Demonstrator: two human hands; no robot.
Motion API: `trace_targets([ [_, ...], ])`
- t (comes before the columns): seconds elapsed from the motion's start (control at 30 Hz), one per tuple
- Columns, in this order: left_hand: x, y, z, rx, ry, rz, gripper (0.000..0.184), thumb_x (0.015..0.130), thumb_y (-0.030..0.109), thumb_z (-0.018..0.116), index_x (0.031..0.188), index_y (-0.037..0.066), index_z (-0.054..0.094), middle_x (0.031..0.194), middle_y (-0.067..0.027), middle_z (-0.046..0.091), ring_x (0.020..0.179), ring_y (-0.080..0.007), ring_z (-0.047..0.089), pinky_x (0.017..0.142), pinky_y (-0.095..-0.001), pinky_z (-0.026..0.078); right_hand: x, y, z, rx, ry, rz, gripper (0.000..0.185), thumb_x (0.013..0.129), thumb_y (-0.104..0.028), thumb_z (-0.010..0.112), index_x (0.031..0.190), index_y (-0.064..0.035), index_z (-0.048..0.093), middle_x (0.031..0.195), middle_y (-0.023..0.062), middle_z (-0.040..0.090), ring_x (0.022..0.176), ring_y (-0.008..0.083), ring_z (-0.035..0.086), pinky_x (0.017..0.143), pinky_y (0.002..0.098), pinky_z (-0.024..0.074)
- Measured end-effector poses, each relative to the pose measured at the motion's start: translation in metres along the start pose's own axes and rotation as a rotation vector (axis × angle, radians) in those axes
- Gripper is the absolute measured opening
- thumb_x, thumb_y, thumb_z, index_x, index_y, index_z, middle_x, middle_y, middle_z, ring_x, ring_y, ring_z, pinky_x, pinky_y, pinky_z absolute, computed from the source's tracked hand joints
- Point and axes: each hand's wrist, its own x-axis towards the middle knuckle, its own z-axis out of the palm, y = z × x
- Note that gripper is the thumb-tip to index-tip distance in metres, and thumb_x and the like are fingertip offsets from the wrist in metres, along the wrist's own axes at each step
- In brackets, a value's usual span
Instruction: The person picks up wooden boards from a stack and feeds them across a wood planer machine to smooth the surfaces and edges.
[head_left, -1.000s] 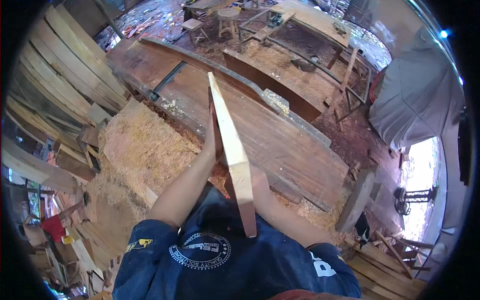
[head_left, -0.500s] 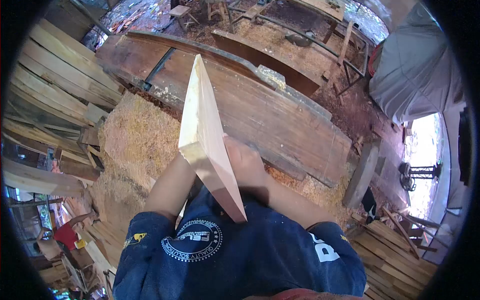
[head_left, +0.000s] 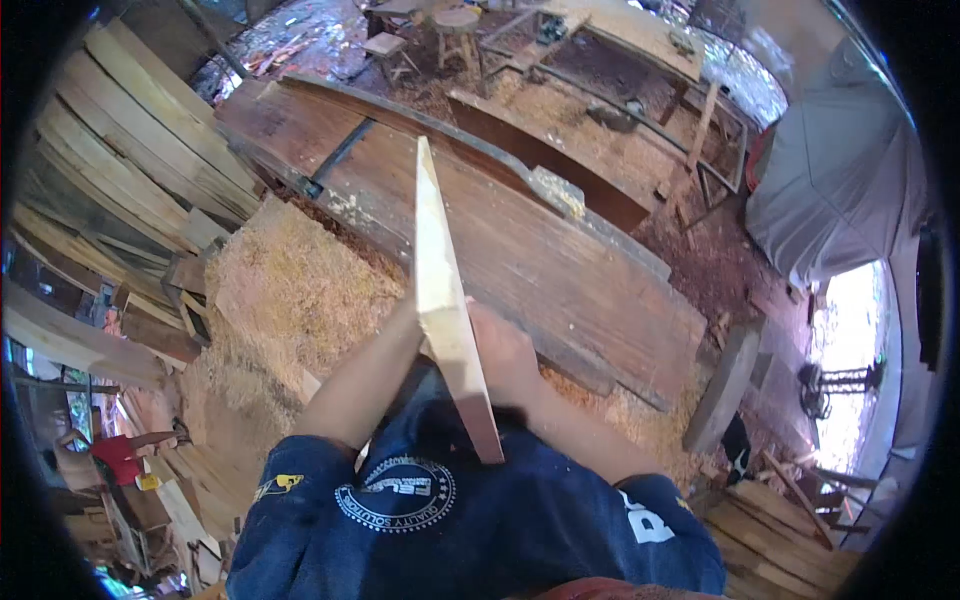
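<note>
A pale wooden board point(head_left: 452, 340) stands on its narrow edge in front of my chest, one end pointing away over the machine bed and the near end close to my shirt. My right hand point(head_left: 503, 355) grips it from the right side, fingers curled against its face. My left hand point(head_left: 408, 318) meets the board from the left and holds it there, with most of its fingers hidden behind the wood. Beyond and under the board lies a long planing machine point(head_left: 560, 270) with a brown flat bed, a dark cross slot point(head_left: 342, 155) and a raised fence point(head_left: 470, 140).
A heap of wood shavings point(head_left: 290, 290) lies left of the machine. Planks point(head_left: 150, 130) are stacked at the far left, more point(head_left: 790, 530) at lower right. A thick timber point(head_left: 725, 385) stands at right. Another person point(head_left: 118, 460) is at lower left. A grey cover point(head_left: 840, 170) hangs at right.
The board has turned, so its broad right face shows less and its narrow edge faces me more. Its far end has shifted right and slightly lower in view. Both hands stay on it.
</note>
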Motion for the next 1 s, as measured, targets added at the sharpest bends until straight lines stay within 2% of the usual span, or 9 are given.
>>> trace_targets([
  [0.17,-0.010,-0.005,0.023,0.026,0.098,0.077,0.058,0.111,0.039,0.030,0.149,-0.005,0.035,0.152,-0.0230,0.036,0.144,-0.0320,0.032,0.120,-0.0398,0.026,-0.009,0.013,0.016,0.088,0.096,0.083,0.034,0.082,-0.019,0.080,0.113,-0.0060,0.070,0.089,0.0133,0.073,0.079,0.0320,0.072,0.071,0.0418,0.0591],
  [0.5,-0.057,-0.020,0.013,0.094,-0.011,-0.065,0.060,0.111,0.035,0.030,0.154,-0.007,0.029,0.159,-0.0252,0.030,0.150,-0.0342,0.027,0.124,-0.0404,0.021,-0.009,0.009,0.011,0.062,0.061,0.055,0.052,0.086,-0.023,0.078,0.129,0.0007,0.058,0.106,0.0204,0.071,0.094,0.0395,0.072,0.082,0.0483,0.0582],
  [0.6,-0.056,-0.004,0.029,0.215,-0.001,0.046,0.060,0.111,0.034,0.030,0.156,-0.007,0.027,0.162,-0.0258,0.028,0.152,-0.0348,0.026,0.125,-0.0406,0.020,-0.010,0.007,0.009,0.066,0.063,0.071,0.052,0.087,-0.023,0.077,0.130,-0.0004,0.059,0.114,0.0213,0.070,0.099,0.0405,0.071,0.084,0.0464,0.0585],
  [0.67,-0.053,0.011,0.046,0.362,0.019,0.186,0.061,0.112,0.033,0.030,0.157,-0.007,0.026,0.163,-0.0263,0.027,0.154,-0.0352,0.025,0.125,-0.0408,0.019,-0.001,0.009,-0.002,-0.014,-0.068,0.035,0.052,0.091,-0.019,0.067,0.132,0.0100,0.054,0.111,0.0278,0.070,0.093,0.0386,0.074,0.077,0.0440,0.0622],
  [0.7,-0.053,0.019,0.054,0.449,0.012,0.262,0.061,0.112,0.033,0.030,0.157,-0.008,0.026,0.164,-0.0265,0.026,0.154,-0.0355,0.024,0.126,-0.0408,0.019,-0.002,0.015,0.002,0.137,-0.027,0.160,0.056,0.089,-0.022,0.070,0.132,0.0100,0.054,0.109,0.0277,0.069,0.094,0.0386,0.073,0.078,0.0459,0.0611],
  [0.73,-0.052,0.027,0.060,0.529,0.011,0.332,0.061,0.112,0.033,0.030,0.158,-0.008,0.025,0.165,-0.0267,0.026,0.155,-0.0357,0.024,0.126,-0.0409,0.018,0.007,0.013,-0.006,-0.109,-0.104,0.064,0.054,0.090,-0.021,0.067,0.134,0.0070,0.054,0.112,0.0253,0.068,0.097,0.0384,0.071,0.074,0.0452,0.0602],
  [0.77,-0.051,0.034,0.064,0.612,-0.016,0.392,0.062,0.112,0.032,0.030,0.158,-0.008,0.025,0.165,-0.0269,0.025,0.156,-0.0359,0.023,0.127,-0.0410,0.018,0.024,0.014,-0.036,0.001,-0.221,-0.012,0.050,0.091,-0.021,0.065,0.133,0.0043,0.056,0.114,0.0247,0.068,0.101,0.0383,0.070,0.078,0.0450,0.0591],
  [0.9,-0.044,0.043,0.064,0.871,-0.182,0.622,0.063,0.112,0.031,0.030,0.160,-0.008,0.023,0.168,-0.0280,0.022,0.158,-0.0365,0.021,0.128,-0.0414,0.016,0.022,0.040,0.003,0.002,-0.125,0.235,0.041,0.104,-0.031,0.053,0.133,-0.0045,0.063,0.121,0.0186,0.068,0.111,0.0291,0.067,0.094,0.0404,0.0532],
  [1.0,-0.030,0.015,0.045,0.918,-0.193,0.637,0.064,0.111,0.033,0.033,0.161,-0.006,0.024,0.169,-0.0277,0.020,0.158,-0.0377,0.018,0.128,-0.0426,0.016,0.019,0.054,0.005,0.609,-0.193,0.653,0.048,0.111,-0.040,0.039,0.132,-0.0047,0.063,0.120,0.0150,0.068,0.107,0.0226,0.066,0.093,0.0363,0.0522],
])
